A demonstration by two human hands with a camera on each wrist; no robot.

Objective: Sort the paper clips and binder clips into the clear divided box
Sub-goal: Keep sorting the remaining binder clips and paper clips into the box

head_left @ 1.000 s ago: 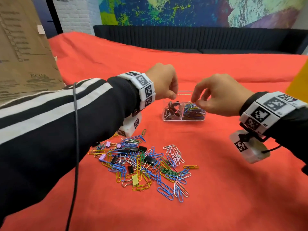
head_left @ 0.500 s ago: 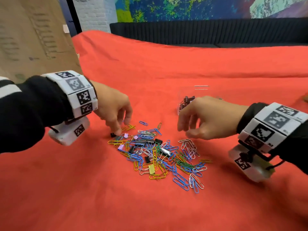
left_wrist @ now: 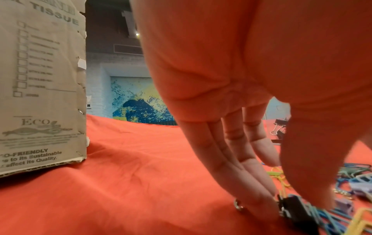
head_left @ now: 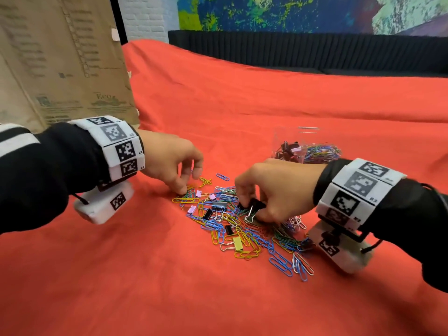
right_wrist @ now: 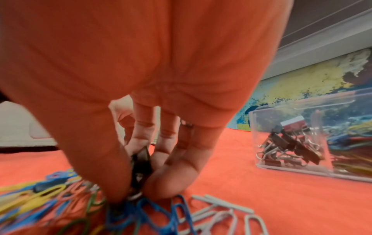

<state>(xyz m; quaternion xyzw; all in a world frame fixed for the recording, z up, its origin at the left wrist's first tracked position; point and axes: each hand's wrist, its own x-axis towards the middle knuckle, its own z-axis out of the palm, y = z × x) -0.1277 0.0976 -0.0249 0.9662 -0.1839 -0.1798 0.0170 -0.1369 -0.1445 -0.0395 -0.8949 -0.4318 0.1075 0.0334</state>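
A loose pile of coloured paper clips and small binder clips [head_left: 242, 229] lies on the red cloth. Behind it stands the clear divided box [head_left: 278, 139], with binder clips in its left part and paper clips in its right. My left hand [head_left: 185, 190] reaches down at the pile's left edge; in the left wrist view its fingertips and thumb pinch a small black binder clip [left_wrist: 289, 206]. My right hand [head_left: 252, 209] is over the pile's middle and pinches a black binder clip [head_left: 255, 205] between thumb and fingers, also seen in the right wrist view as the black binder clip [right_wrist: 141, 163].
A tall cardboard box [head_left: 60, 57] stands at the back left, close behind my left forearm. A dark sofa [head_left: 315, 52] runs along the far edge of the red cloth [head_left: 145, 287]. The clear divided box [right_wrist: 259, 139] sits just right of my right hand.
Both hands came down from above the clear box to the pile. The left hand went to the pile's left edge. The right hand closed on a black binder clip.
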